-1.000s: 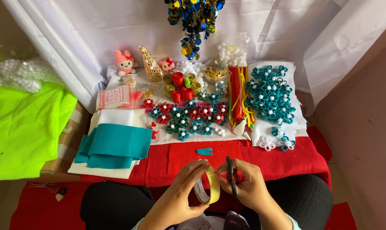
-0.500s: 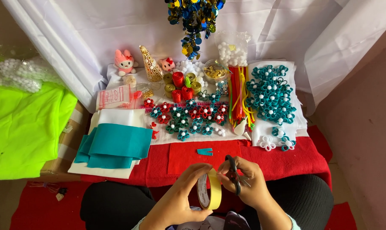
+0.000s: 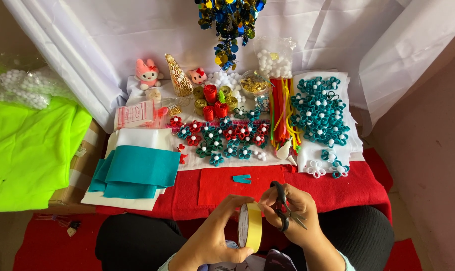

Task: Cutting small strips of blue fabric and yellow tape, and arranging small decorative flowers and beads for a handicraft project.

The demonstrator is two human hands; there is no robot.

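Observation:
My left hand (image 3: 217,231) grips a yellow roll of tape (image 3: 251,227), held upright on its edge over my lap. My right hand (image 3: 296,213) holds black-handled scissors (image 3: 285,208) through its fingers, and its thumb and fingertips touch the top of the roll. Both hands meet at the near edge of the red felt-covered table (image 3: 338,188). A small teal felt scrap (image 3: 242,178) lies on a red felt sheet (image 3: 222,186) just beyond my hands.
Teal felt sheets (image 3: 137,170) lie folded on white felt at left. Red and teal paper flowers (image 3: 222,138) fill the middle, teal flowers (image 3: 318,110) the right. Coloured sticks (image 3: 280,115), ribbon rolls (image 3: 215,100), small toys (image 3: 148,73) and a neon green cloth (image 3: 26,150) surround them.
The tape roll has turned from nearly flat to upright on its edge. Both hands shifted slightly, the right fingers now on the roll's top.

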